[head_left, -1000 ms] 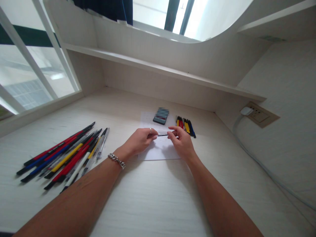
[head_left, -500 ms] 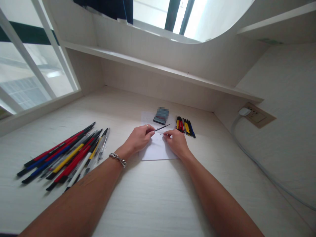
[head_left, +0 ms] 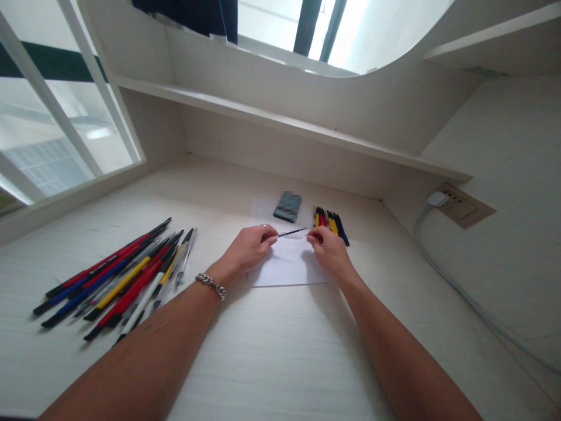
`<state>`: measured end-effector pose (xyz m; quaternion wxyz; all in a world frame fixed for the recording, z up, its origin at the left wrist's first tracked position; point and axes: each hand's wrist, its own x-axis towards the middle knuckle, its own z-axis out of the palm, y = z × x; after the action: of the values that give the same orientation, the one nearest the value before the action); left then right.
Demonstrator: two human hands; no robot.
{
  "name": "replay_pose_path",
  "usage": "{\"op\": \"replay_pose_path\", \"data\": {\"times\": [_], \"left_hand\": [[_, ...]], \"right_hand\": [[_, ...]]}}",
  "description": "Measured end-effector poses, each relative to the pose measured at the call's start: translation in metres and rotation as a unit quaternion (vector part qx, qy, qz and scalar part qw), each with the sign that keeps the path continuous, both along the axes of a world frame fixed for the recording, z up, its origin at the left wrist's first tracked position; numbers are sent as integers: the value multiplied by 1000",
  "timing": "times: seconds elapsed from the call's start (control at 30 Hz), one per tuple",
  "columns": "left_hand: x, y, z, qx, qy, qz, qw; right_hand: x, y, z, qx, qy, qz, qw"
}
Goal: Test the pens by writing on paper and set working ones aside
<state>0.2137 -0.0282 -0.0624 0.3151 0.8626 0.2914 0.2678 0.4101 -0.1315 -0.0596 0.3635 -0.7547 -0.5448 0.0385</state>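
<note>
one pen refill (head_left: 291,233), black, pinched by left grip (head_left: 249,248), tip just beside open right grip (head_left: 328,248)

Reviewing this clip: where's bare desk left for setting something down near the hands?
Bare desktop runs between the left forearm and right forearm, below the paper sheet, and continues right up to the white cable. Crowded: the loose pen pile at left, plus the phone and pen row beyond the hands.
</note>
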Motion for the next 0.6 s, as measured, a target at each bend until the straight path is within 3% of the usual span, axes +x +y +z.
{"op": "replay_pose_path", "data": {"times": [0.2, 0.6], "left_hand": [[1, -4, 3, 15, 23, -5, 1000], [2, -7, 6, 23, 47, -7, 999]], "right_hand": [[11, -24, 4, 115, 42, -9, 992], [6, -25, 3, 137, -2, 32, 990]]}}
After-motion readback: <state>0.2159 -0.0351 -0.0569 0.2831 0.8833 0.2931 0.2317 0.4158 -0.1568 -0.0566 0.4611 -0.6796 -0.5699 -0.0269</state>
